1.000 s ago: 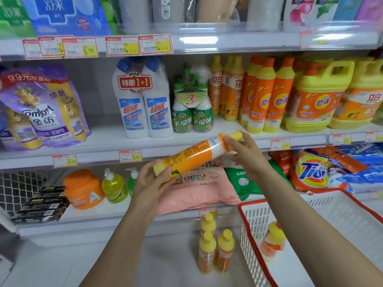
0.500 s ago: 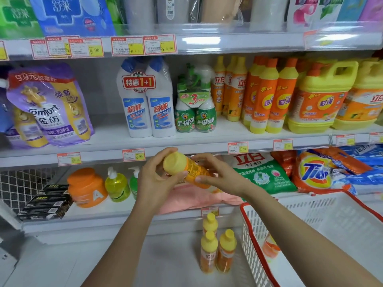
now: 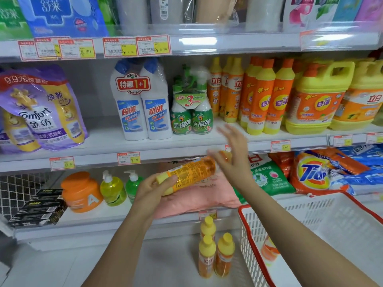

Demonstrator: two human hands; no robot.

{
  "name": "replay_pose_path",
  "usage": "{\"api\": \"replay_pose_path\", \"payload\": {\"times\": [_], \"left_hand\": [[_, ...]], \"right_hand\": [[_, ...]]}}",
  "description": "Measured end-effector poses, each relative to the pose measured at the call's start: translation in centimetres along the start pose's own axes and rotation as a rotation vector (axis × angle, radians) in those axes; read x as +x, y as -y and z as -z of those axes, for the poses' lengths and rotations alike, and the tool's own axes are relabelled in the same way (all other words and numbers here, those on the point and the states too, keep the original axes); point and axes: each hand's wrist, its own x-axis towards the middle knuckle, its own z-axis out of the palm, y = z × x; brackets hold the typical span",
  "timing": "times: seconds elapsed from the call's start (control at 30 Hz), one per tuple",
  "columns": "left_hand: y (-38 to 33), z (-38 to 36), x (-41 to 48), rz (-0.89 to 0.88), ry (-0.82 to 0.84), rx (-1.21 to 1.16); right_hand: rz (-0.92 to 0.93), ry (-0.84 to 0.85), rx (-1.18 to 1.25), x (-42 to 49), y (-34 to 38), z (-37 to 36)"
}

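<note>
I hold an orange dish-soap bottle (image 3: 192, 172) almost level in front of the lower shelf. My left hand (image 3: 153, 187) grips its near yellow end. My right hand (image 3: 232, 154) is blurred, with its fingers spread and straight at the bottle's far end; the thumb side lies against that end. Whether the right hand presses the bottle I cannot tell. The bottle's far tip is hidden behind this hand.
A white basket with a red rim (image 3: 240, 212) stands low at the right, with one orange bottle (image 3: 269, 251) inside. Three similar bottles (image 3: 213, 253) stand on the floor beside it. Behind my hands the shelves carry a pink pack (image 3: 207, 195), detergents, cleaners and bags.
The bottle has swung round from end-on to lying level, left to right. My right hand has let go of its grip and spread its fingers. My left hand has kept its hold.
</note>
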Motion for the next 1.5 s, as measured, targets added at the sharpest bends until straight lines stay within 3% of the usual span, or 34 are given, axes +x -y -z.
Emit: {"api": "replay_pose_path", "payload": {"times": [0.07, 0.1, 0.2, 0.3, 0.4, 0.57, 0.67, 0.87, 0.97, 1.1, 1.27, 1.5], "left_hand": [[0.8, 0.4, 0.2, 0.062, 0.0, -0.1], [1.2, 0.5, 0.4, 0.081, 0.015, -0.145], [2.6, 0.8, 0.8, 0.121, 0.112, -0.245], [4.0, 0.5, 1.1, 0.127, 0.196, -0.29], [4.5, 0.0, 1.5, 0.082, 0.251, -0.254], [5.2, -2.8, 2.3, -0.133, 0.274, 0.35], [7.2, -4.7, 2.0, -0.121, 0.431, 0.527], [12.2, -5.0, 2.4, -0.219, 0.439, 1.027], [14.0, -4.9, 2.4, -0.22, 0.49, 1.1], [15.2, -5.6, 3.0, -0.156, 0.432, 1.08], [16.5, -6.5, 3.3, -0.205, 0.372, 1.093], [15.7, -5.6, 3.5, -0.255, 0.469, 1.163]], "right_hand": [[-0.229, -0.229, 0.061, 0.9, -0.5, 1.1], [-0.384, -0.214, 0.137, 1.3, -0.9, 1.8], [-0.762, 0.07, 0.65, 1.8, -1.9, 3.1], [-0.688, 0.211, 0.774, 1.9, -2.6, 4.3], [-0.595, 0.203, 0.71, 2.1, -2.8, 5.5], [-0.416, 0.094, 0.387, 2.5, -2.6, 7.1], [-0.312, 0.154, 0.115, 1.5, -2.8, 6.6], [-0.28, 0.288, -0.141, -2.4, -5.8, 4.1], [-0.335, 0.346, -0.157, -4.5, -7.4, 2.3], [-0.396, 0.496, -0.203, -8.0, -9.5, -0.7], [-0.467, 0.611, -0.299, -10.6, -11.9, -2.9], [-0.469, 0.685, -0.319, -12.2, -13.3, -3.8]]}}
